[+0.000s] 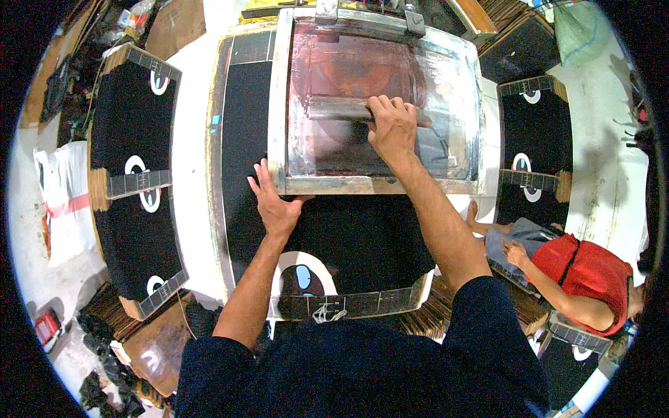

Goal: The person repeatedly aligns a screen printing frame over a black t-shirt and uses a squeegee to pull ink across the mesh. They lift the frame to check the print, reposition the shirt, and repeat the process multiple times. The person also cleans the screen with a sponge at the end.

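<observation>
A screen-printing frame (pixel 277 118) with a stained reddish mesh lies over black printed fabric (pixel 348 230) on the board before me. My right hand (pixel 394 129) reaches across the mesh, fingers curled over a long squeegee (pixel 338 109) that runs crosswise. Dark ink smears show on the mesh below the squeegee. At the frame's lower left corner is my left hand (pixel 275 209), fingers stretched out and spread, the thumb along the lower edge. A white and blue eye print (pixel 302 277) shows on the fabric nearer to me.
Metal clamps (pixel 414 21) sit at the frame's far edge. Boards with black eye-printed fabric stand left (pixel 132 104) and right (pixel 533 125). Low on the right sits another person in a red top (pixel 582 279). A white sack (pixel 66 195) lies far left.
</observation>
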{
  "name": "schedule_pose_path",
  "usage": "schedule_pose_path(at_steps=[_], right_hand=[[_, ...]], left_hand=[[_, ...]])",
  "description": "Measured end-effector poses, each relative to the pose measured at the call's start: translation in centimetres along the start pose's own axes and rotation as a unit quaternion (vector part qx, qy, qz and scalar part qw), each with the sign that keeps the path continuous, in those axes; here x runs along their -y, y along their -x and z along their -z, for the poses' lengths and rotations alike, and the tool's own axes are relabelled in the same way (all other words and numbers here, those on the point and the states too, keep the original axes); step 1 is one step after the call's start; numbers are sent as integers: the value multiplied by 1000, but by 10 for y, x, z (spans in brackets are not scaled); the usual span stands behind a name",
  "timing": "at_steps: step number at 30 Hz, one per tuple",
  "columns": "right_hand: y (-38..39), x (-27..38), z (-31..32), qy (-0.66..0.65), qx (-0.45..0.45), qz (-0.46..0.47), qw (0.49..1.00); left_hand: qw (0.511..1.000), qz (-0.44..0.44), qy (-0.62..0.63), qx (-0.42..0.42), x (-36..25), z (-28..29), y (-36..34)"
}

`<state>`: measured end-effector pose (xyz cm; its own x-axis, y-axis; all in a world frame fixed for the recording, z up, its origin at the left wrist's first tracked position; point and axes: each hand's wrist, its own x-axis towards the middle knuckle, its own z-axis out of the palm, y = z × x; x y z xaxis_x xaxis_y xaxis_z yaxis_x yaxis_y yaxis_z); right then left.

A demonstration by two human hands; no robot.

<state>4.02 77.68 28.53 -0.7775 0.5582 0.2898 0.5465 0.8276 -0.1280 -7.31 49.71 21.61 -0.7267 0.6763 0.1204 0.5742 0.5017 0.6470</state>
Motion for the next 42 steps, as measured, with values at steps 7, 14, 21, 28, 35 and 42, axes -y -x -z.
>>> schedule_pose_path(at_steps=[7, 14, 21, 28, 35, 42], right_hand=[[-24, -11, -3, 25, -34, -8, 999], [-71, -34, 16, -26, 62, 17, 998], [-59, -49, 0, -43, 86, 48, 994], [-199, -90, -42, 23, 191, 24, 981], [-128, -68, -37, -3, 21, 15, 1000], [5, -2, 1, -51, -4, -49, 997]], left_hand=[[988, -30, 126, -86, 9, -9, 13], [986, -72, 108, -105, 12, -13, 14], [988, -46, 123, -83, 16, -15, 20], [991, -63, 89, -82, 19, -14, 22], [989, -49, 108, -85, 20, -18, 23], [988, -72, 106, -86, 17, -14, 20]])
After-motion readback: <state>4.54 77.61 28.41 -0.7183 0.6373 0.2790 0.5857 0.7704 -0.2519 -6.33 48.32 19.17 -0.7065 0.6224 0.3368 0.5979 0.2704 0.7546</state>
